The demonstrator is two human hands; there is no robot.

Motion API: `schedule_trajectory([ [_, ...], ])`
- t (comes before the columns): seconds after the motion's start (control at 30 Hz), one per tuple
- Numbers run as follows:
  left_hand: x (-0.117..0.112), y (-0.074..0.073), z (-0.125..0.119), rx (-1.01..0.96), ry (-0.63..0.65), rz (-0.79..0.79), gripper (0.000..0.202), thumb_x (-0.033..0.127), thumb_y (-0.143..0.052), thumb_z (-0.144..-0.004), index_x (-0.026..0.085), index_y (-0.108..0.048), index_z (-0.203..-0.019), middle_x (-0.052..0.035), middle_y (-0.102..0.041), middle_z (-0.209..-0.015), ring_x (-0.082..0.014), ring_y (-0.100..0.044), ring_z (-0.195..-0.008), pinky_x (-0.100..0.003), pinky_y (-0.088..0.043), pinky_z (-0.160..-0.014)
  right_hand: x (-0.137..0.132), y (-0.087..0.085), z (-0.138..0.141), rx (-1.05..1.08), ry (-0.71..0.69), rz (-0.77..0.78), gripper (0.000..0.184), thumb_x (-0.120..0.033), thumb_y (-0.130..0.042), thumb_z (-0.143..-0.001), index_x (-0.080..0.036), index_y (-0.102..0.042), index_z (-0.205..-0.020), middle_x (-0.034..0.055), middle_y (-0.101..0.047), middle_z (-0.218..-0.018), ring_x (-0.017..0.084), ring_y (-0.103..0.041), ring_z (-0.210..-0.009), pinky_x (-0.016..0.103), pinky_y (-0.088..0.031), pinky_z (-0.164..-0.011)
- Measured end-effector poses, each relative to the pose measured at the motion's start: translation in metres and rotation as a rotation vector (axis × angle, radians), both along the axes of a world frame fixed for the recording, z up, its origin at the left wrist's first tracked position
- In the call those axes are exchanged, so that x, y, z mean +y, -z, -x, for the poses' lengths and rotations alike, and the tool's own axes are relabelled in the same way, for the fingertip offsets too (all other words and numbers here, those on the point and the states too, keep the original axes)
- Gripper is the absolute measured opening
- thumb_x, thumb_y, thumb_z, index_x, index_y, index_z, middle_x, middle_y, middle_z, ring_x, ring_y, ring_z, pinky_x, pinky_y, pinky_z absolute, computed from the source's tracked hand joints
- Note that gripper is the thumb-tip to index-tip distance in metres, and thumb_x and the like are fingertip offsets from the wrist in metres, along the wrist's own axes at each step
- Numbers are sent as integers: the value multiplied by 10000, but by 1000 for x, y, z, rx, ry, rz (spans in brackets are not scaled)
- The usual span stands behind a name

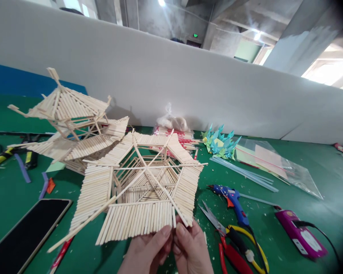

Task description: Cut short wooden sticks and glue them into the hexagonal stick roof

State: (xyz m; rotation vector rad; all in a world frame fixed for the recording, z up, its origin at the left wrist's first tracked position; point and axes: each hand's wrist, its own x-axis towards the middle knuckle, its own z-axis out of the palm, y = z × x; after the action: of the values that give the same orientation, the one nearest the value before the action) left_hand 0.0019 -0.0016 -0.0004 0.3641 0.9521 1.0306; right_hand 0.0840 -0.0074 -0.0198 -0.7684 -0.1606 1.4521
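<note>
Your left hand (151,247) and right hand (192,245) pinch the stick roof (138,219) at its near edge; likely light, brittle, best held by its beams (145,167).

Green tabletop (328,165) under phone (28,236), glue gun (236,205), perhaps pliers (236,258).

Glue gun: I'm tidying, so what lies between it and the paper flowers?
A few pale glue sticks lie between the glue gun and the paper flowers, in the head view.
</note>
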Motion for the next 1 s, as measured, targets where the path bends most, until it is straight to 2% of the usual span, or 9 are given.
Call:
schedule_trajectory([
  [0.27,0,1,1,72,86,-12,320,395,-684,-620,186,-579,-401,28,-485,-454,-120,-378,-504,-225,-359,-517,0,2,3,-26,-13,-53,236,-253,-804,-542,-149,-635,-670,-48,-583,-469,24,-494,-371,89,-306,-338],
  [0.37,-1,-1,2,97,99,1,328,400,-682,-618,187,-570,-395,29,-480,-454,-123,-374,-511,-228,-356,-522,0,5,4,-52,-16,-68,240,-259,-795,-557,-149,-624,-685,-56,-573,-476,30,-487,-366,109,-316,-333],
  [0.43,0,-2,2,110,103,1,324,394,-678,-623,191,-568,-396,32,-471,-454,-125,-368,-513,-230,-353,-519,1,7,4,-60,-13,-71,244,-261,-792,-560,-153,-614,-688,-58,-566,-476,57,-533,-412,119,-320,-331],
  [0.6,0,-3,2,123,83,12,309,381,-676,-626,194,-574,-402,35,-469,-457,-129,-376,-520,-237,-358,-532,1,17,5,-61,-45,-81,239,-270,-774,-589,-161,-592,-699,-49,-612,-531,74,-559,-409,178,-429,-398],
  [0.7,0,-3,2,111,82,14,309,391,-692,-607,192,-577,-402,35,-471,-449,-126,-377,-509,-238,-357,-525,2,21,6,-57,-14,-77,259,-272,-784,-569,-155,-593,-699,-29,-638,-580,77,-572,-455,197,-473,-459],
  [0.77,0,-2,2,96,82,12,300,385,-712,-589,185,-582,-406,35,-474,-442,-118,-371,-493,-231,-346,-505,2,19,6,-55,-1,-72,255,-262,-791,-559,-150,-602,-688,-36,-619,-536,68,-561,-447,169,-454,-437],
  [0.9,1,-1,1,71,58,7,289,374,-739,-556,182,-585,-404,30,-486,-441,-115,-379,-487,-222,-346,-488,2,8,4,-52,-28,-67,243,-261,-792,-562,-147,-603,-665,-57,-575,-451,34,-486,-335,115,-333,-317],
  [1.0,2,0,0,54,40,-17,260,372,-738,-555,191,-599,-431,29,-493,-447,-117,-382,-479,-223,-337,-466,1,5,3,-84,-42,-62,256,-293,-786,-563,-155,-594,-663,-56,-561,-427,63,-500,-335,137,-340,-304],
])
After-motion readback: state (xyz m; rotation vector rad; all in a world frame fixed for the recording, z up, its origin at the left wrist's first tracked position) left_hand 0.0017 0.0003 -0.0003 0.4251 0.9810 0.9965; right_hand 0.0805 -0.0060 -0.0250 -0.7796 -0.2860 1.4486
